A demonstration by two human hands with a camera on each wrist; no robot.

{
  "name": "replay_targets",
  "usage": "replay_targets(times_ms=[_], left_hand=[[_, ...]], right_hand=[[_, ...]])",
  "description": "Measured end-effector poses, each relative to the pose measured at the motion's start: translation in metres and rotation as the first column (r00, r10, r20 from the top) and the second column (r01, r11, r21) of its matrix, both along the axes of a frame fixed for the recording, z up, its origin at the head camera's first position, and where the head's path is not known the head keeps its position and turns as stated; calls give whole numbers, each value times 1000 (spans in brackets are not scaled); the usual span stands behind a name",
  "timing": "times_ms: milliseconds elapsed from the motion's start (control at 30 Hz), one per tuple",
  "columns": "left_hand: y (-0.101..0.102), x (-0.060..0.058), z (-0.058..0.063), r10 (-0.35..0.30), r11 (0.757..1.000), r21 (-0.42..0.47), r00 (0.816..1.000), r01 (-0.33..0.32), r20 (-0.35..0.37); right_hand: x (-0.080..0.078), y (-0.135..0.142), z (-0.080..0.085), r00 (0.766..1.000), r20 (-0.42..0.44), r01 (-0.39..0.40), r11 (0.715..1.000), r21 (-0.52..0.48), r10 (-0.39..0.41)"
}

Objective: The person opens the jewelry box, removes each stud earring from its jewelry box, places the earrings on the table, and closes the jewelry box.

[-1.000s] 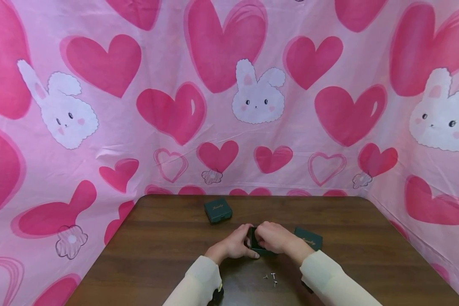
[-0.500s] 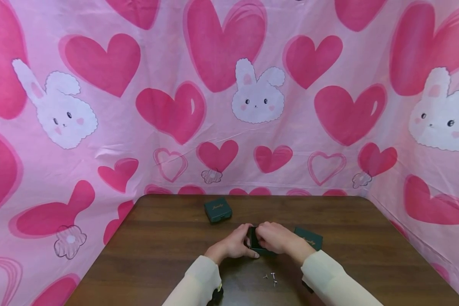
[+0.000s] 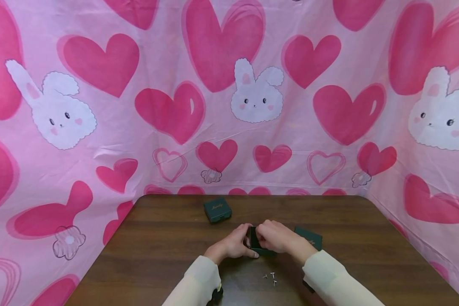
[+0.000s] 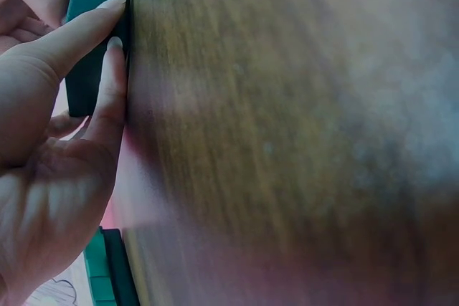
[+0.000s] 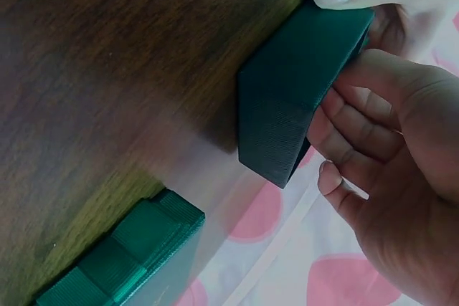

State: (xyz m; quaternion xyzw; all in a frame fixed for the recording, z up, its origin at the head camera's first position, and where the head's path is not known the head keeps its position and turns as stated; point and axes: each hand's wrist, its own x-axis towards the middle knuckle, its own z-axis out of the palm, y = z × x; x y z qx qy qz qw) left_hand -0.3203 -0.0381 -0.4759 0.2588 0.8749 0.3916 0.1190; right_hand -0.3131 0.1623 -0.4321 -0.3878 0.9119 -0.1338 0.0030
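Note:
A small dark green jewelry box base with a black inside stands in front of me on the table. My left hand grips its left side, its thumb against the near wall. From the right, my right hand has curled fingers reaching into the box opening; the fingertips are hidden, and whether they pinch something cannot be told. In the right wrist view the box lies between the two hands. Nearer to me are small silver pieces like stud earrings.
A green box lid with gold lettering lies partly behind my right forearm. A closed green jewelry box sits farther back to the left. The brown wooden table meets pink heart-print cloth at its back and sides.
Both hands stay at the box. The right hand shifts only very slightly over the opening. The view turns a little to the right.

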Motion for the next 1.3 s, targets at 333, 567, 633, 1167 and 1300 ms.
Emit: replay_targets(times_ms=[333, 567, 633, 1167, 1300], left_hand=[[1, 1, 1, -3, 1000, 18, 1000, 3, 1], [0, 2, 4, 11, 1000, 22, 1000, -11, 26], [-1, 2, 4, 16, 1000, 22, 999, -16, 31], [-1, 2, 0, 21, 1000, 22, 999, -22, 24], [0, 2, 0, 17, 1000, 21, 1000, -18, 7]], right_hand=[[3, 4, 5, 999, 15, 35, 999, -2, -35], [3, 12, 8, 999, -8, 42, 999, 12, -42], [3, 14, 9, 999, -8, 38, 999, 14, -38], [18, 26, 18, 998, 66, 7, 998, -60, -3], [24, 27, 17, 992, 128, 7, 997, -83, 3]])
